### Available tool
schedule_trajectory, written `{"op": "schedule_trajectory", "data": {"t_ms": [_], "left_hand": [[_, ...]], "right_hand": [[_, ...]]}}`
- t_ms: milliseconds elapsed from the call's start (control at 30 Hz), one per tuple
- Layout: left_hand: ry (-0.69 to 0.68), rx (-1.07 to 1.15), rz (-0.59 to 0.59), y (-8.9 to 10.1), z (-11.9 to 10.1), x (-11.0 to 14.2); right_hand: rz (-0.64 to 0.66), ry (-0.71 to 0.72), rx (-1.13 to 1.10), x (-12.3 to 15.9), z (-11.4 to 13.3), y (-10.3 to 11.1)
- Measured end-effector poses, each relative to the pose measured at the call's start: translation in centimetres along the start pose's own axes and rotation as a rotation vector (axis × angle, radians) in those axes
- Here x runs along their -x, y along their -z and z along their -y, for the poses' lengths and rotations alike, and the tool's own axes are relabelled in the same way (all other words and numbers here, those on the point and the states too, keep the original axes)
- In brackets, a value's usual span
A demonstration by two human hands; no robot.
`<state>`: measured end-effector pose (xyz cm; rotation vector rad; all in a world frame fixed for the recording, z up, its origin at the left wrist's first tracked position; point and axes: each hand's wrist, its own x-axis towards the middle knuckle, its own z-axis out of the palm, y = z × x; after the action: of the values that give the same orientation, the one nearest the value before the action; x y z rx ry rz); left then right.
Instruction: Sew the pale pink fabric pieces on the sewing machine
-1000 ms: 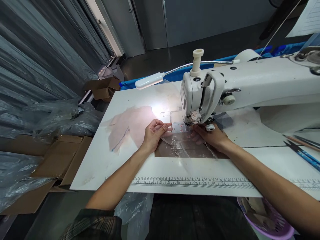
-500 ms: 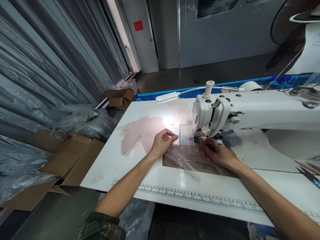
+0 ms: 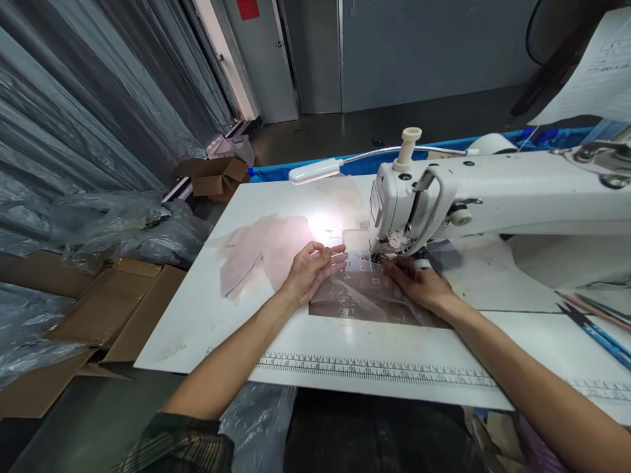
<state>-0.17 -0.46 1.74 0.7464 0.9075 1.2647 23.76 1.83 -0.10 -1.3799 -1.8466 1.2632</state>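
A piece of thin, sheer fabric (image 3: 362, 290) lies over the brown panel of the table, in front of the white sewing machine (image 3: 394, 197). My left hand (image 3: 314, 270) pinches the fabric's left side between thumb and forefinger, the other fingers stretched out loosely. Close by the presser foot (image 3: 378, 257), my right hand (image 3: 417, 282) grips the fabric, its fingertips partly hidden in the shadow below the machine head. Light pinkish fabric pieces (image 3: 283, 253) lie flat to the left of my left hand.
A white lamp (image 3: 315, 171) lights the table (image 3: 197, 328) left of the needle. Blue-handled scissors (image 3: 599, 335) and pointed tools lie at the right. A printed ruler (image 3: 350, 368) runs along the front edge. Cardboard boxes (image 3: 111, 302) and plastic wrapping (image 3: 106, 226) stand left of the table.
The camera view tipped up, then partly back down. My left hand's fingers have spread a little more. Both hands stay by the needle with the sheer fabric.
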Motion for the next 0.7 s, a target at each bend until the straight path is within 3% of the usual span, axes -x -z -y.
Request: {"op": "schedule_trajectory", "data": {"t_ms": [67,133,233,300,367,467,600,700], "left_hand": [[-0.003,-0.032,-0.001,0.1,0.1,-0.1],[-0.025,-0.106,-0.007,0.2,0.1,-0.2],[-0.117,-0.326,-0.049,0.5,0.0,-0.4],[-0.194,-0.498,-0.09,0.6,-0.2,-0.5],[-0.241,-0.62,-0.114,0.6,-0.4,-0.5],[-0.259,-0.672,-0.082,0.0,-0.5,0.0],[-0.277,-0.715,0.098,-2.0,0.5,2.0],[-0.499,-0.932,0.279,-3.3,1.5,3.6]], "right_hand": [[0.008,0.009,0.006,-0.1,0.0,0.0],[-0.025,0.002,0.15,-0.1,0.0,0.4],[-0.222,-0.069,0.454,0.0,0.3,1.8],[-0.271,-0.112,0.459,0.4,0.6,2.8],[-0.137,-0.118,0.246,0.8,1.1,3.4],[0.174,-0.183,-0.218,1.5,2.3,3.0],[0.522,-0.393,-0.597,1.9,3.6,1.0],[0.639,-0.384,-0.687,1.9,3.4,-0.5]]}}
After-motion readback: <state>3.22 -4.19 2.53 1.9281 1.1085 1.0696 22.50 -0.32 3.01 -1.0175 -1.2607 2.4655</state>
